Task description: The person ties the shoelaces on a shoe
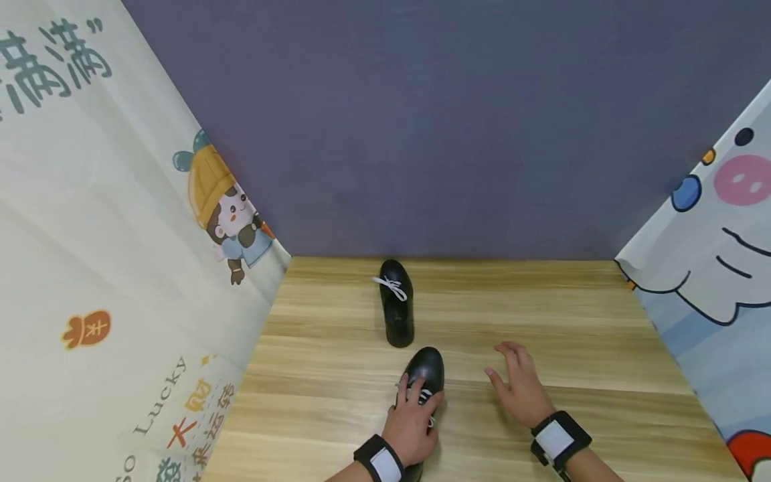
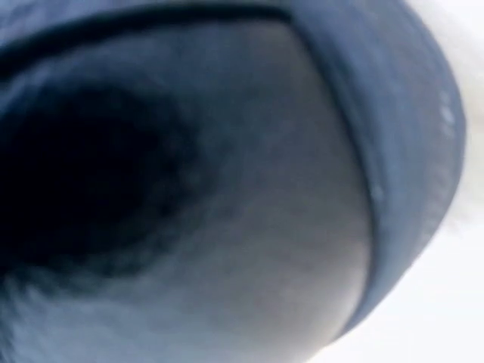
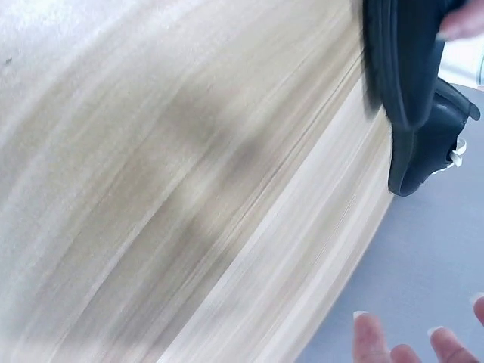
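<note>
Two black lace-up shoes with white laces are in the head view. My left hand (image 1: 411,428) holds the nearer black shoe (image 1: 425,365), fingers spread over its laces and thumb along its right side. The hand hides much of its upper and heel. Close up, its dark collar and lining (image 2: 302,181) fill the left wrist view, blurred. The farther black shoe (image 1: 397,311) stands toe away, its white laces (image 1: 393,288) tied in a bow. To the right of the nearer shoe, my right hand (image 1: 523,388) hovers with loosely extended fingers (image 3: 370,336), holding nothing.
Both shoes are over a light wood-grain surface (image 1: 512,301). A plain grey-blue panel (image 1: 452,134) borders its far edge. White printed sheets flank it: one with lettering and a cartoon child (image 1: 231,207) on the left, one with a cartoon pig face (image 1: 741,214) on the right.
</note>
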Action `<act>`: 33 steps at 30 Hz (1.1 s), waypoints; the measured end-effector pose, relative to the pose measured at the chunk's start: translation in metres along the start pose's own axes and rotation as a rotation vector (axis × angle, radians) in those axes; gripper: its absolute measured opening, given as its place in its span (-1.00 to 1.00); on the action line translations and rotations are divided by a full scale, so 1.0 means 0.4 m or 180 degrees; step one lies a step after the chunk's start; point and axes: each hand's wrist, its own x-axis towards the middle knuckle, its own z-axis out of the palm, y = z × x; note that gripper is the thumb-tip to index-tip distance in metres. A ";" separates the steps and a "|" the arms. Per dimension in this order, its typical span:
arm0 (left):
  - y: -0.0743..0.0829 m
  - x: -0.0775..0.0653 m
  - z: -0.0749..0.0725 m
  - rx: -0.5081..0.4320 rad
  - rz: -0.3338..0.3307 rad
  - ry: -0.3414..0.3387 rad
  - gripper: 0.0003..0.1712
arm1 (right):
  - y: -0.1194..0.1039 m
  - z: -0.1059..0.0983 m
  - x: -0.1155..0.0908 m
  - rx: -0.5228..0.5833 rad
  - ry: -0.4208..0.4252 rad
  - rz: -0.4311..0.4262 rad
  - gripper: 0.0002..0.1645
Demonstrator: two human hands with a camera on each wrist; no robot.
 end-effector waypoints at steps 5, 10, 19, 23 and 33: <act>-0.036 -0.027 -0.014 -0.0055 -0.0102 -0.0025 -0.24 | 0.005 -0.004 0.004 0.0012 -0.0054 0.0108 -0.38; -0.066 -0.050 -0.025 -0.0128 -0.0204 0.0037 -0.25 | 0.013 -0.007 0.011 -0.0014 -0.0110 0.0191 -0.41; -0.128 -0.072 -0.050 -0.0184 -0.0408 0.0198 -0.27 | 0.026 -0.015 0.039 0.0008 -0.0145 0.0196 -0.42; -0.161 -0.065 -0.067 -0.0255 -0.0523 0.0208 -0.28 | 0.033 -0.025 0.053 -0.0017 -0.0207 0.0249 -0.27; -0.259 0.015 -0.089 -0.0205 -0.0754 0.0389 -0.18 | 0.038 -0.022 0.072 -0.0033 -0.0199 0.0127 -0.15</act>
